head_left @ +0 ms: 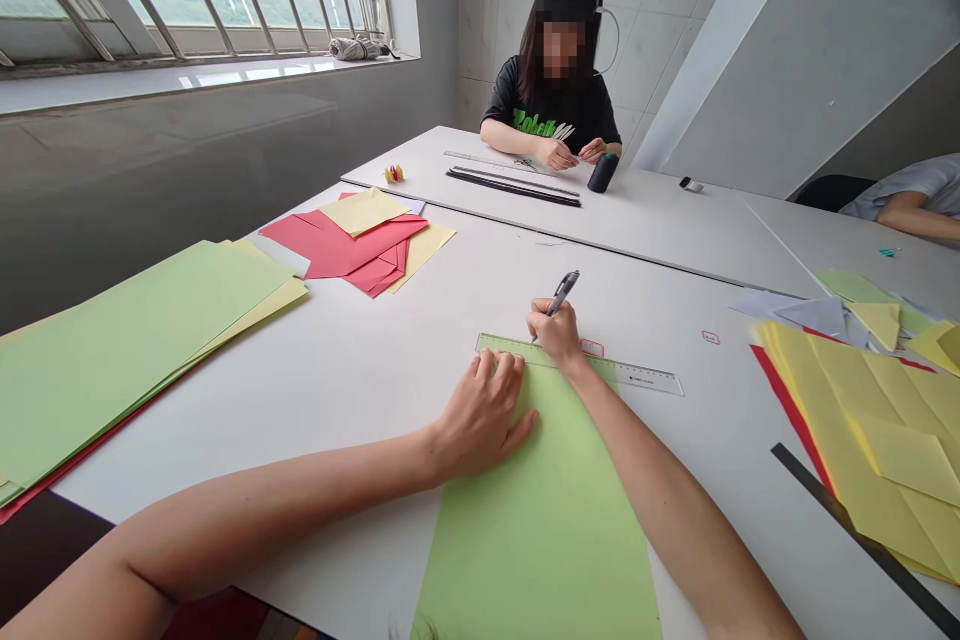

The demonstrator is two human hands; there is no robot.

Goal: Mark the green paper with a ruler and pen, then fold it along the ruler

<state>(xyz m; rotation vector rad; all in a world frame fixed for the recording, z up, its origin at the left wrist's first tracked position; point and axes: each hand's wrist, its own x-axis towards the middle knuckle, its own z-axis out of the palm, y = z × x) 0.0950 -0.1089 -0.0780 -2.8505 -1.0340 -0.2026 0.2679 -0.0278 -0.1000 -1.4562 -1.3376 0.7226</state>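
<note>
A long green paper sheet (pixel 547 510) lies on the white table (pixel 360 370) in front of me. A clear ruler (pixel 637 377) rests across its far end. My left hand (pixel 484 415) presses flat on the sheet and the ruler's left end, fingers spread. My right hand (pixel 556 333) is closed round a dark pen (pixel 562 291), its tip down at the ruler's far edge.
Stacked green and yellow sheets (pixel 127 340) lie at left, red and yellow sheets (pixel 360 240) beyond them, yellow sheets (pixel 877 420) at right with a black strip (pixel 862 535). Across the table a person (pixel 555 100) handles small items beside a dark cylinder (pixel 602 172). Another person's arm (pixel 915 210) shows far right.
</note>
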